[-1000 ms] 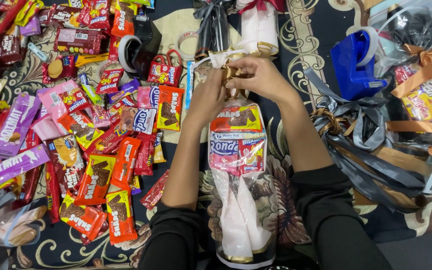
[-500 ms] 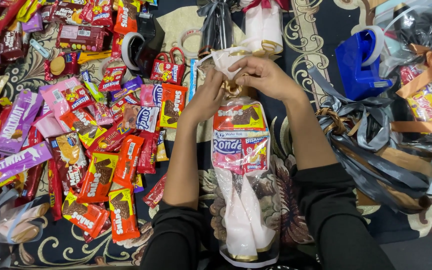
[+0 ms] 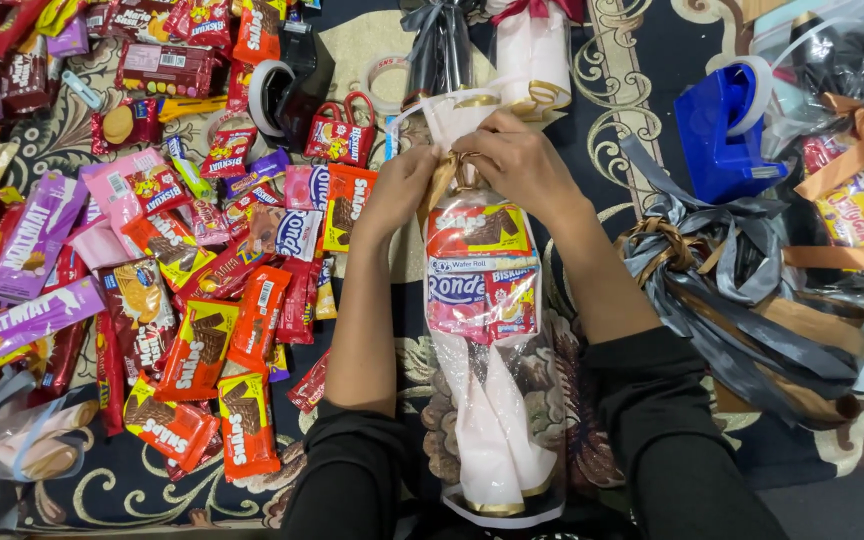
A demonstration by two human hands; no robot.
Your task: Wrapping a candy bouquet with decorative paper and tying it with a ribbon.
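Snack bag (image 3: 487,330) of clear, crinkly plastic lies long and narrow between both arms. Left hand (image 3: 399,190) and right hand (image 3: 522,165) pinch the gold ribbon (image 3: 449,175) at its gathered neck.

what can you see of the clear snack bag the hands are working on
The clear snack bag is a long cone of see-through wrap lying lengthwise between the forearms on the patterned carpet, narrow end toward the person. Pale pink paper lines it, with gold trim at the tip. Red and pink snack packets fill its upper part. The left hand and right hand pinch its gathered neck, where gold ribbon shows.
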